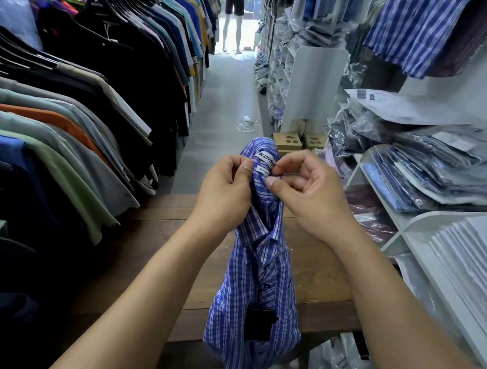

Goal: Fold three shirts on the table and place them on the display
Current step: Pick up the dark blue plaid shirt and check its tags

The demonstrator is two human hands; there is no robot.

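A person holds a blue checked shirt (259, 272) up in front of them by its collar, above a wooden counter (158, 236). The left hand (224, 194) is closed on the collar's left side, thumb pressed on the cloth. The right hand (308, 189) pinches the collar's right side just beside the neck label, thumb and forefinger shut on the fabric, the other fingers curled loosely. The two hands sit close together, level with each other. The shirt hangs straight down from them, its long axis vertical, hem below the counter's near edge. A dark tag (258, 323) dangles from the front. Laying it flat likely means lowering it forward onto the counter beneath both hands.
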